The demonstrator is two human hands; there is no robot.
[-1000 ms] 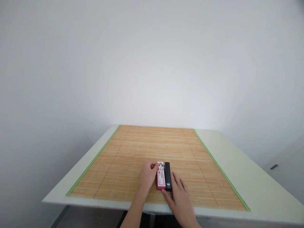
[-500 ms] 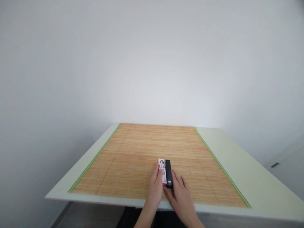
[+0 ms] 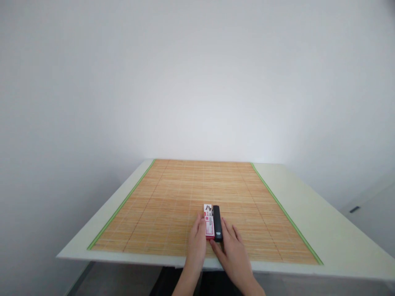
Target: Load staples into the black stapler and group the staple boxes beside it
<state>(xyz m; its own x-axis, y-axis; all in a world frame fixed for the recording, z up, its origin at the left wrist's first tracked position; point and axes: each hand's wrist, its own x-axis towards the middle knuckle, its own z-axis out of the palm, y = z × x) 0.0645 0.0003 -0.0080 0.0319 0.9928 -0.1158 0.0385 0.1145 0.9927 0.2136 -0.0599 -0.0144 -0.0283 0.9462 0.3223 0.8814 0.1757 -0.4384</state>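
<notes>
Side by side on the bamboo mat lie a small box (image 3: 207,209) with a picture on its white top, a red-and-white box (image 3: 210,227) in front of it, and a black stapler (image 3: 217,224) to their right. My left hand (image 3: 196,242) rests along the left side of the boxes, fingers stretched forward against them. On the other side, my right hand (image 3: 233,250) has its fingers extended beside the stapler. Its thumb reaches across to the near ends of the red-and-white box and stapler. Neither hand wraps around anything.
The bamboo mat (image 3: 173,193) with green side edges covers the middle of a white table (image 3: 302,205). Its front edge runs just below my wrists. A plain pale wall (image 3: 197,82) stands behind, and a door with a dark handle (image 3: 354,209) is at right.
My left thumb has come off the top of the red-and-white box, uncovering its label. My left hand has shifted slightly left. The view has tilted a little.
</notes>
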